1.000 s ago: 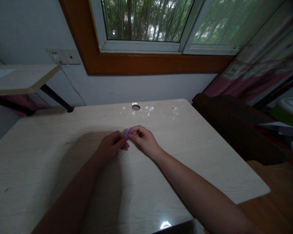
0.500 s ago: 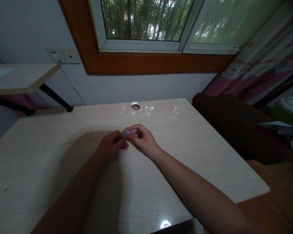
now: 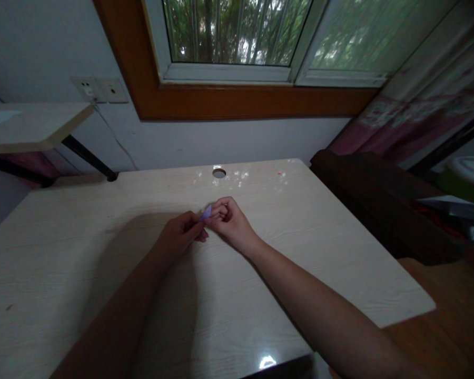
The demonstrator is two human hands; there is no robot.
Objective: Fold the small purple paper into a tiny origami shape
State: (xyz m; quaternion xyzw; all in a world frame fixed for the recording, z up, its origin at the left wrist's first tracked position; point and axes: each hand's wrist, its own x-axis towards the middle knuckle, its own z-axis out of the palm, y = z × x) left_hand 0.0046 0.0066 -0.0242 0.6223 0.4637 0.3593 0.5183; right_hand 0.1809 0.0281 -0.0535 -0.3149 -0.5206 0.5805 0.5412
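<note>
Between my two hands, above the pale wood-grain desk (image 3: 237, 284), is a small purple piece of folded paper (image 3: 206, 213) with a pointed upper corner. My left hand (image 3: 184, 230) pinches its lower left part between thumb and forefinger. From the other side, the fingers of my right hand (image 3: 229, 220) are curled, the thumb pressed to the paper's lower right edge. Both hands are close to the desk top, their fingertips nearly touching. The lower part of the paper is hidden behind my fingers.
A round cable hole (image 3: 219, 173) lies near the desk's back edge, with a tiny pink speck (image 3: 279, 173) to its right. A raised shelf (image 3: 35, 126) on black legs stands at left. A dark flat object (image 3: 288, 368) sits at the front edge.
The purple paper now shows a taller, pointed shape. My right fingers have lifted slightly and shifted off its upper part. My left hand stays in place.
</note>
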